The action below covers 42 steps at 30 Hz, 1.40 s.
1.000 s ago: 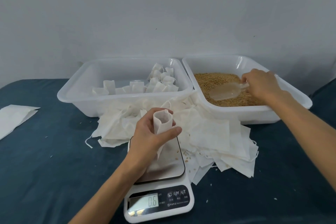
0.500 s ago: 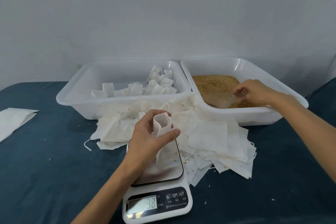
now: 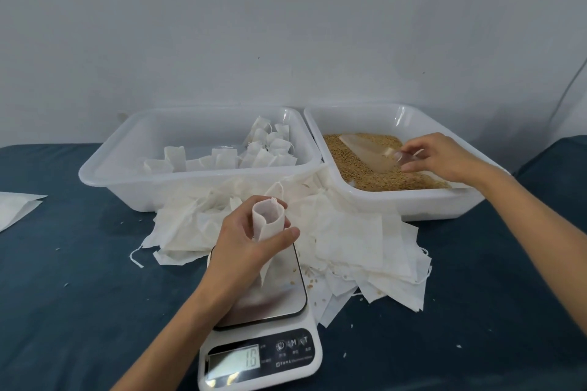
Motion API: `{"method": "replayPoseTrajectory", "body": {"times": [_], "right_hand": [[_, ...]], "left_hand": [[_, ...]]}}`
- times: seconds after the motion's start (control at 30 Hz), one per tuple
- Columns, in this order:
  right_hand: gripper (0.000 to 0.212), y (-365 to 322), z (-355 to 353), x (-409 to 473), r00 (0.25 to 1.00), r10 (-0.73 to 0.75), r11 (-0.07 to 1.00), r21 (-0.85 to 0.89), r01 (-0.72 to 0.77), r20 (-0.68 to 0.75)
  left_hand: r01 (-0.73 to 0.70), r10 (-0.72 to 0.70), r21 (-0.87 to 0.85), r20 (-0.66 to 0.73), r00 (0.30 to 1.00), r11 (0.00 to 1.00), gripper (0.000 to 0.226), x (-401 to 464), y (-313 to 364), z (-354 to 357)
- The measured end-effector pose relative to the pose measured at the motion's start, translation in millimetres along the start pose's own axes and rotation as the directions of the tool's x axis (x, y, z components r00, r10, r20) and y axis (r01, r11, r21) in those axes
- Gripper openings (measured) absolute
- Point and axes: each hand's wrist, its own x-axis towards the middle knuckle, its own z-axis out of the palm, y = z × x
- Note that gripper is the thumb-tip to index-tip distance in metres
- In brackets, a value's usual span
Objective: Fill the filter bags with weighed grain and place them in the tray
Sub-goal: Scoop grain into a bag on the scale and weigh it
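My left hand [image 3: 244, 241] grips a white filter bag [image 3: 266, 219] upright over the steel platform of a kitchen scale [image 3: 273, 305], its mouth held open. My right hand [image 3: 441, 155] holds the handle of a clear plastic scoop [image 3: 368, 152] lying across the brown grain [image 3: 374, 174] in the right white tray [image 3: 397, 200]. The left white tray [image 3: 104, 174] holds several filled white bags [image 3: 266, 149]. The scale's display [image 3: 241, 360] shows digits.
A heap of empty filter bags [image 3: 346, 238] lies between the trays and the scale, with loose grains scattered on it. Another white sheet [image 3: 16, 206] lies at the far left of the dark blue table [image 3: 79, 295]. A grey wall stands behind.
My right hand dipped the scoop down into the grain and now has drawn it back up across the grain surface. My left hand has kept the bag over the scale.
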Motion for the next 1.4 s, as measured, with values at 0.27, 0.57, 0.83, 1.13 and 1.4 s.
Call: {"method": "replayPoseTrajectory", "body": {"times": [0.27, 0.57, 0.83, 1.13, 1.4], "right_hand": [[0.032, -73.9, 2.5, -26.2, 0.961, -0.251, 0.968, 0.052, 0.246, 0.117], [0.036, -129.7, 0.5, -45.6, 0.88, -0.453, 0.868, -0.153, 0.472, 0.142], [0.042, -149.8, -0.1, -51.8, 0.845, -0.521, 0.762, -0.382, 0.524, 0.119], [0.044, -162.9, 1.0, -55.7, 0.788, -0.609, 0.651, -0.515, 0.559, 0.085], [0.044, -165.9, 1.2, -57.3, 0.775, -0.627, 0.619, -0.558, 0.553, 0.074]], "left_hand": [[0.015, -0.014, 0.036, -0.013, 1.0, 0.999, 0.036, 0.3, -2.4, -0.6], [0.032, -0.031, 0.026, -0.015, 0.999, 0.999, 0.031, 0.6, -4.1, -1.8], [0.029, -0.029, 0.0, 0.002, 1.0, 1.0, 0.038, 0.8, -5.4, -0.6], [0.006, -0.006, -0.001, 0.017, 1.0, 1.0, 0.033, 0.4, -3.7, -1.0], [-0.015, 0.015, 0.0, -0.001, 1.0, 1.0, 0.03, 1.6, -3.3, -1.5]]}}
